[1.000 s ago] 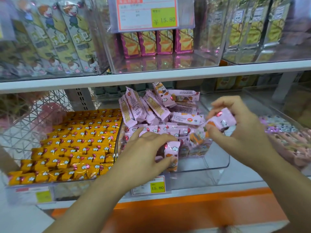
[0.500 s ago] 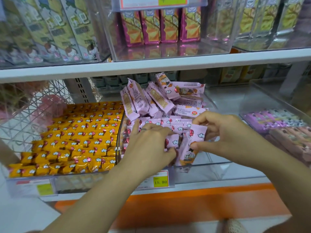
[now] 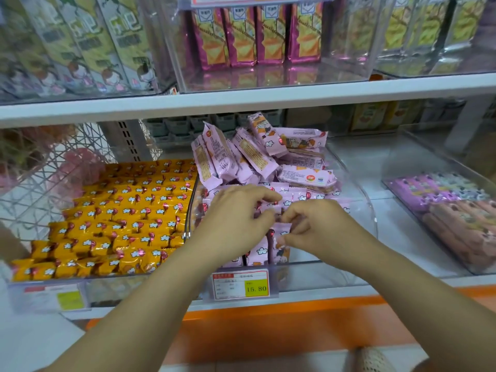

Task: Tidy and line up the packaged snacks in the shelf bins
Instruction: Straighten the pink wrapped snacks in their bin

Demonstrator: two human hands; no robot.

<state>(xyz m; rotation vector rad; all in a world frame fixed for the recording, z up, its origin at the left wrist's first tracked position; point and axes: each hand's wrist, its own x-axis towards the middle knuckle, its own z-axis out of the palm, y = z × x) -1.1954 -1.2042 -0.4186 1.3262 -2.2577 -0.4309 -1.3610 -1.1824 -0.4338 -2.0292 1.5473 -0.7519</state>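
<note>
— Gripping what, exactly?
— Right hand [image 3: 319, 229] is pinching the top edge of one pink foil snack packet with a white cloud print [image 3: 280, 229], thumb and fingertips closing narrowly on it. Left hand [image 3: 236, 218], at nine o'clock of the right and nearly touching it, is curling its fingers over the tops of a standing row of pink snack packets [image 3: 300, 196], thumb in front, fingers behind.
— Where is this happening?
— Both hands are resting inside a clear plastic bin [image 3: 370, 208] in the middle of the lower white shelf [image 3: 397, 237]. The pinched packet is standing upright near the bin's front wall, at six o'clock of the row. At twelve o'clock of the hands, a loose pile of pink packets [image 3: 255, 154] is leaning in all directions at the back of the same bin.
— What is lying around it?
— At nine o'clock, orange foil snack packets [image 3: 120, 218] are lying in neat rows in the neighbouring bin [image 3: 120, 288]. At three o'clock, well apart, purple and pinkish-brown packets [image 3: 442, 200] are lying in another clear bin [image 3: 456, 159]. At six o'clock, a red-and-white price tag with a yellow panel [image 3: 240, 285] is hanging on the bin's front. At twelve o'clock, on the shelf above [image 3: 268, 102], magenta packs [image 3: 255, 36] are standing upright side by side.
</note>
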